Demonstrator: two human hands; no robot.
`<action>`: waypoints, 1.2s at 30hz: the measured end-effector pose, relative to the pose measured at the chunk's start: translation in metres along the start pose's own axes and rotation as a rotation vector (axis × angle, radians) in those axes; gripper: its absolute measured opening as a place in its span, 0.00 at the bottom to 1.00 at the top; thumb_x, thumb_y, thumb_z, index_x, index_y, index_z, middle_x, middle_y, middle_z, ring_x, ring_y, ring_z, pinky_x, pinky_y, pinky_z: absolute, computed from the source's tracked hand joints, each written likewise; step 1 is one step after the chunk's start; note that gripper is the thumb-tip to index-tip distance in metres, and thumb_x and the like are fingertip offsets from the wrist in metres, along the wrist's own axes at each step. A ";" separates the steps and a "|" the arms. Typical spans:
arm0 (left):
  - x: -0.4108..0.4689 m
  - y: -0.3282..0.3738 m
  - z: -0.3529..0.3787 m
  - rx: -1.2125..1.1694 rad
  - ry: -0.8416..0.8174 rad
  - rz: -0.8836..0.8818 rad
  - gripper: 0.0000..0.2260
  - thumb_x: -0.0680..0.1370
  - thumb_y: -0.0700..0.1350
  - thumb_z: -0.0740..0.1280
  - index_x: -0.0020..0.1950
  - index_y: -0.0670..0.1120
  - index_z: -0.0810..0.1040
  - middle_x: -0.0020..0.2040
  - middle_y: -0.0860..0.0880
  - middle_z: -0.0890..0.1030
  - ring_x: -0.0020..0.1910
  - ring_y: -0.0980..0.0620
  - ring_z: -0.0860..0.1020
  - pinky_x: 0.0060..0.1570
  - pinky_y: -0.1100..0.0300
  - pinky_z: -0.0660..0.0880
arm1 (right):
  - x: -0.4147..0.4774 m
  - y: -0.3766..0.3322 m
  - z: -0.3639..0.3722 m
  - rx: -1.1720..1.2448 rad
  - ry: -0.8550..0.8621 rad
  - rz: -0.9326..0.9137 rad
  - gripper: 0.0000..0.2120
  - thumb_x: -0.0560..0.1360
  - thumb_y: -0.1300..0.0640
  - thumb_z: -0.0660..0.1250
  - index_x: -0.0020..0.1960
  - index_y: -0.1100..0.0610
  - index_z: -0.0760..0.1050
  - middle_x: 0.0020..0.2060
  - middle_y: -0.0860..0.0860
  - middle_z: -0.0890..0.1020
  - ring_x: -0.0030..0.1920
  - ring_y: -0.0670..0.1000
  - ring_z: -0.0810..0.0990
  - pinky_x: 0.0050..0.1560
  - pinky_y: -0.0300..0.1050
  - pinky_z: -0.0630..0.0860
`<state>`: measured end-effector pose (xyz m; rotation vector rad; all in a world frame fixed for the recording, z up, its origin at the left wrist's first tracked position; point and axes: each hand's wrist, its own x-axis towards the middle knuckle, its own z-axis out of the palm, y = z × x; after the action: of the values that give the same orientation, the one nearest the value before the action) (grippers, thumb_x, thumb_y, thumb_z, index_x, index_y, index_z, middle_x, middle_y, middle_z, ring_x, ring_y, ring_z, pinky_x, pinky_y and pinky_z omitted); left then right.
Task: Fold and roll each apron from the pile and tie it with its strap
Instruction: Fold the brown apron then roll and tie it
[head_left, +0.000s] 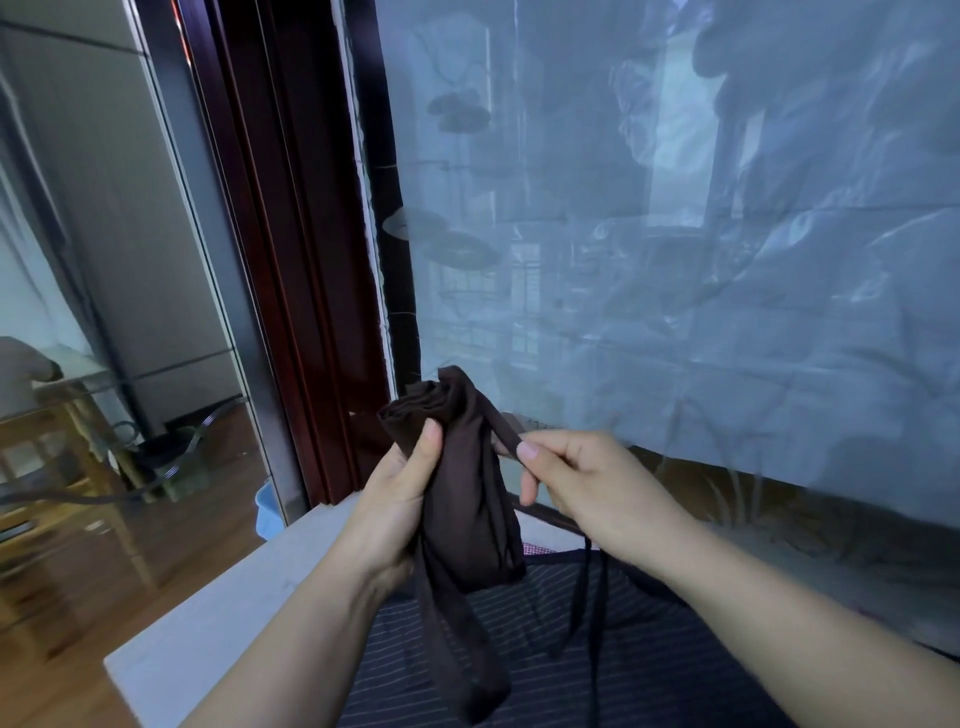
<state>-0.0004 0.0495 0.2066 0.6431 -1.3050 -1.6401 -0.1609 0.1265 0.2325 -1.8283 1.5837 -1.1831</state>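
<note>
**Brown apron roll held up, strap pinched at its side**

Obs. 1: The left hand (392, 501) grips a rolled brown apron (467, 499), holding it upright in the air above the surface (218, 613). The thumb lies flat across the front of the roll. The other fingers curl around behind it and are mostly hidden.

Obs. 2: The top of the roll shows bunched, layered folds. A looser tail of the same brown cloth hangs from the bottom of the roll, down past the left wrist.

Obs. 3: The right hand (587, 488) is just right of the roll. Its fingers (529, 451) pinch the brown strap (505, 432) between thumb and forefinger. The strap runs from the pinch to the upper right side of the roll. The remaining fingers are loosely curled.

Obs. 4: Under both forearms a dark pinstriped apron (519, 654) lies spread on the surface. Thin dark ties (581, 587) trail across it, beneath the right wrist.

Obs. 5: The surface is pale and its near left corner is in view, with wooden floor beyond it. Behind the hands is a window covered by translucent wrinkled sheeting (675, 234). A dark red frame (291, 260) stands left of it.
</note>
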 end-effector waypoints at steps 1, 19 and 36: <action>0.000 0.002 0.001 -0.048 0.046 -0.012 0.25 0.75 0.58 0.62 0.65 0.42 0.75 0.53 0.44 0.83 0.48 0.50 0.83 0.40 0.61 0.79 | -0.002 0.001 0.003 -0.073 0.038 -0.044 0.20 0.81 0.50 0.56 0.34 0.57 0.72 0.19 0.44 0.65 0.22 0.44 0.62 0.28 0.35 0.59; 0.000 0.048 -0.015 0.861 -0.052 0.282 0.51 0.60 0.64 0.75 0.76 0.61 0.51 0.73 0.63 0.64 0.73 0.63 0.59 0.73 0.54 0.56 | 0.029 -0.007 -0.051 -0.468 -0.326 0.065 0.09 0.69 0.52 0.73 0.35 0.55 0.76 0.28 0.46 0.76 0.29 0.43 0.74 0.32 0.40 0.68; 0.002 0.056 0.003 0.724 -0.455 0.091 0.06 0.73 0.42 0.72 0.45 0.53 0.82 0.38 0.57 0.82 0.37 0.61 0.79 0.38 0.70 0.72 | 0.005 0.027 -0.027 0.234 -0.276 0.174 0.17 0.78 0.58 0.61 0.31 0.58 0.65 0.25 0.55 0.66 0.29 0.48 0.58 0.30 0.41 0.59</action>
<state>0.0147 0.0474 0.2607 0.6241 -2.2678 -1.2510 -0.1986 0.1200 0.2275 -1.5909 1.3559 -0.9473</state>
